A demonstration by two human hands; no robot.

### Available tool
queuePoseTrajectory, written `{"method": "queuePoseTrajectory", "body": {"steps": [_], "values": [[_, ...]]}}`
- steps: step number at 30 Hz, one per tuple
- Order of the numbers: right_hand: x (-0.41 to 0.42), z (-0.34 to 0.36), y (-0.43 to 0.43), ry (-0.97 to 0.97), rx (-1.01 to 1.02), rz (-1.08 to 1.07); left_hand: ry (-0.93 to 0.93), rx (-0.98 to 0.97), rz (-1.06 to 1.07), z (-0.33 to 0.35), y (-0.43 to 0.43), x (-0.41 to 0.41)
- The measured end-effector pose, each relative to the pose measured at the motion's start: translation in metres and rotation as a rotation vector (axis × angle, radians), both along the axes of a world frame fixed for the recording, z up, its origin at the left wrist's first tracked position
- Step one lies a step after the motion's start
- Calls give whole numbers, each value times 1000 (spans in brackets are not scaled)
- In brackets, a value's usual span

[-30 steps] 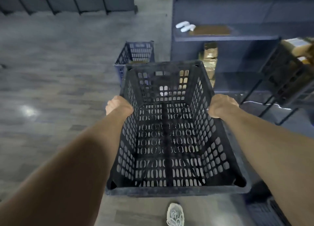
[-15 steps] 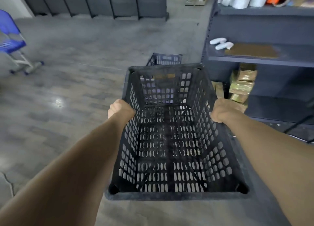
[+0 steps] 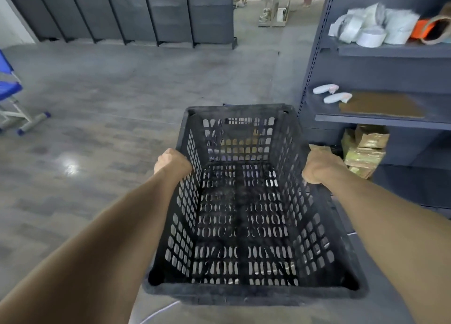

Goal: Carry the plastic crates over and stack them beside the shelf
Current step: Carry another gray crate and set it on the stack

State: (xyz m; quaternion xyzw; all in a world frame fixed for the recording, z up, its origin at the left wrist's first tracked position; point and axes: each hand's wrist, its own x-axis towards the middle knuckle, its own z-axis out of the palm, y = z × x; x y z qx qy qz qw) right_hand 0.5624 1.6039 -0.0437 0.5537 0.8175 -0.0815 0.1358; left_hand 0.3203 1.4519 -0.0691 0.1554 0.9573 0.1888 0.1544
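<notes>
Grey plank floor all round me
Dark panels at the back, blue chair on my left, shiny glare spot.

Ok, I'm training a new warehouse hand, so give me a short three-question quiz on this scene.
1. True or false: the black crate has packages inside it.
2. The shelf stands on which side of the crate? A) the person's left B) the person's right C) underneath it
3. Fill in: the crate is gripped by ___ hands.
Key: 1 false, it is empty. 2 B. 3 two: the left hand and right hand each grip a side rim.
</notes>
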Motion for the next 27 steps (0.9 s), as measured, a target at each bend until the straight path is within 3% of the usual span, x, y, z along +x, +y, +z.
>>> {"method": "queuePoseTrajectory", "body": {"steps": [27], "values": [[-238, -13, 284, 49, -16, -119, -56, 52, -116, -12, 301, -256]]}}
